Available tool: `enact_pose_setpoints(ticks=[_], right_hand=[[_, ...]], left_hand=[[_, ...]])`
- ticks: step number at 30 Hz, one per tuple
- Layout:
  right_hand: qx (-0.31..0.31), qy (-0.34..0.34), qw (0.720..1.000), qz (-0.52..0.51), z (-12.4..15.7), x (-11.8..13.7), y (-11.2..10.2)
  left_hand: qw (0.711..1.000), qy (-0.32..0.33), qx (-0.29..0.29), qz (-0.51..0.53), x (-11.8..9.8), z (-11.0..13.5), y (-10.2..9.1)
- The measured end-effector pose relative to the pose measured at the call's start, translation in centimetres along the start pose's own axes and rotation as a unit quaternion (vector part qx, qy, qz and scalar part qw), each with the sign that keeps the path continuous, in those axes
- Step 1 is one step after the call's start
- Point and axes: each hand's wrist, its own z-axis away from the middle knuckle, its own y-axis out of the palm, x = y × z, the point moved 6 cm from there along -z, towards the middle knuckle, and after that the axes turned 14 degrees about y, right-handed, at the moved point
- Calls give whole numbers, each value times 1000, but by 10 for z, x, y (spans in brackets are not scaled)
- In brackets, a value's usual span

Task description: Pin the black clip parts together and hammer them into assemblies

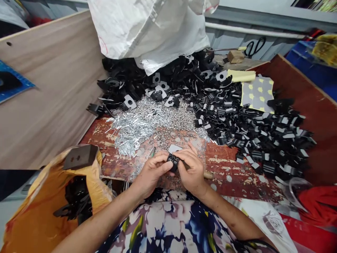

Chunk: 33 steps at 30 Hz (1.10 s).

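I see the red worktable [222, 160] bearing a heap of black parts [231, 116] and silvery pins [134, 128]; left hand [151, 172] and right hand [193, 172] both grasp one black piece [173, 162], pinched between their fingers above the near side.

Lateral passage is afforded over the worn red wooden tabletop [223, 163] beyond the right hand [191, 169], where a cylindrical wooden handle [209, 175] must be cleared. Forward reach is obstructed by piled silver metal pins [134, 128], heaped black plastic parts [231, 123] and a large white sack [150, 30]. Sideways travel is bounded by a pale wood-grain board [52, 59] and a reddish-brown board [305, 89].
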Motion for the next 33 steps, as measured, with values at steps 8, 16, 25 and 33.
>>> enact_pose_setpoints(ticks=[8, 16, 25, 33], right_hand=[[200, 183, 953, -134, 6, -31, 11], [62, 32, 975, 211, -74, -97, -49], [57, -4, 996, 66, -27, -38, -37], [124, -41, 985, 109, 17, -11, -11]], left_hand=[[991, 18, 14, -134, 0, -2, -13], [992, -11, -16, -125, 1, -8, -26], [982, -39, 22, -182, 13, -17, -15], [957, 44, 32, -284, 7, -25, -7]])
